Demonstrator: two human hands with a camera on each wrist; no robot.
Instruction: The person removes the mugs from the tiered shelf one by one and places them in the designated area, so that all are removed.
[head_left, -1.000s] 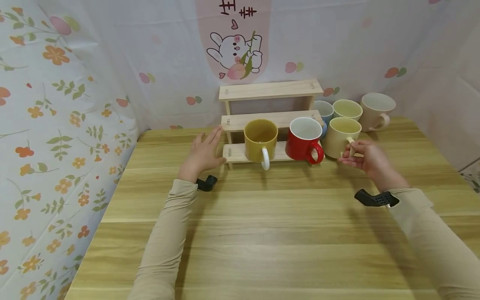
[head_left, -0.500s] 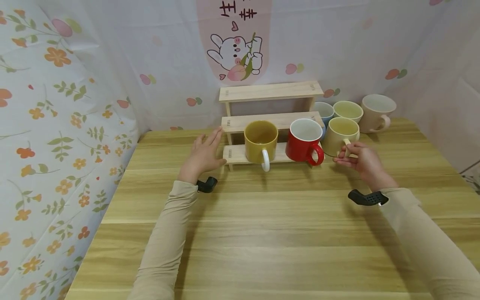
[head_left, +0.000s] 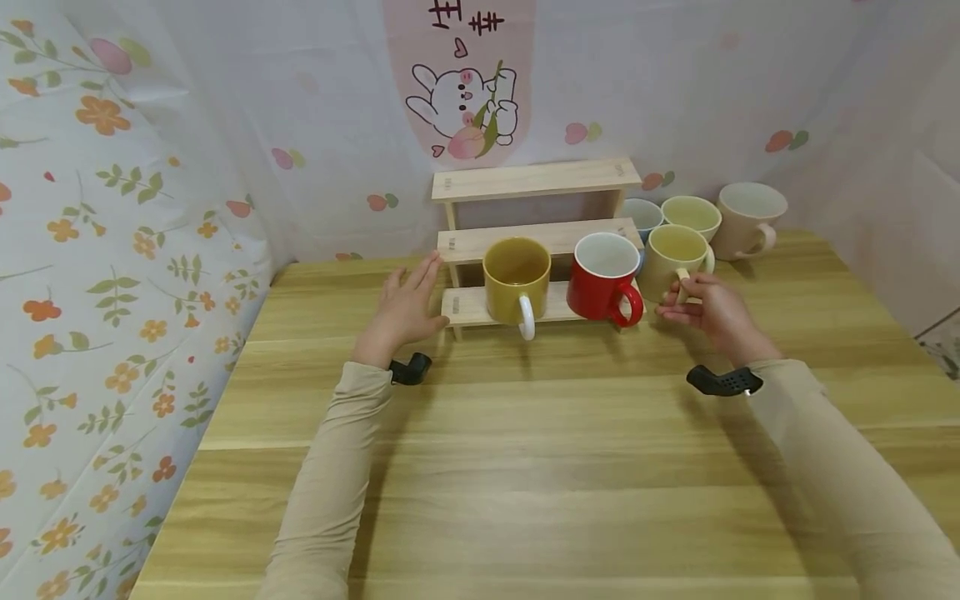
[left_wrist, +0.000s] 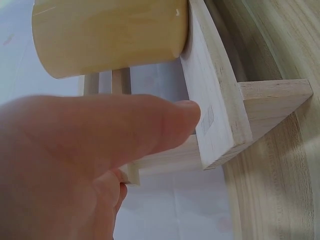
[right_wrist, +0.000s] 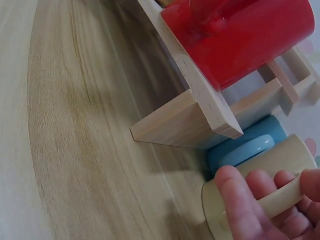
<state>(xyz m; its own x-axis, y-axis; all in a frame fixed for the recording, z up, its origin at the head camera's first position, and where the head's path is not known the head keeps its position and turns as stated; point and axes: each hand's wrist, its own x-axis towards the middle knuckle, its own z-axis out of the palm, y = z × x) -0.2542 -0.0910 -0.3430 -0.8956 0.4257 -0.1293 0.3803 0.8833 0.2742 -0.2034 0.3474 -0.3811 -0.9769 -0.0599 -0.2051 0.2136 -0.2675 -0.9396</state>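
Observation:
My right hand (head_left: 712,312) pinches the handle of a pale yellow mug (head_left: 660,271). In the right wrist view, thumb and fingers wrap that handle (right_wrist: 282,197); whether the mug's base touches the table I cannot tell. My left hand (head_left: 405,308) lies with extended fingers at the left end of a three-tier wooden shelf (head_left: 536,177). Its fingertips reach the middle tier and its thumb (left_wrist: 185,117) is by the lowest tier. A mustard mug (head_left: 517,287) with a white handle and a red mug (head_left: 603,279) with a white inside stand on the lowest tier.
Behind the pale yellow mug, right of the shelf, stand a blue mug (right_wrist: 245,150), a pale green mug (head_left: 693,215) and a beige-pink mug (head_left: 750,221). A printed cloth (head_left: 322,100) hangs behind the wooden table (head_left: 525,483).
The right hand has moved a little left with the pale yellow mug, bringing it closer to the shelf and slightly higher in view. The left hand stays at the shelf end.

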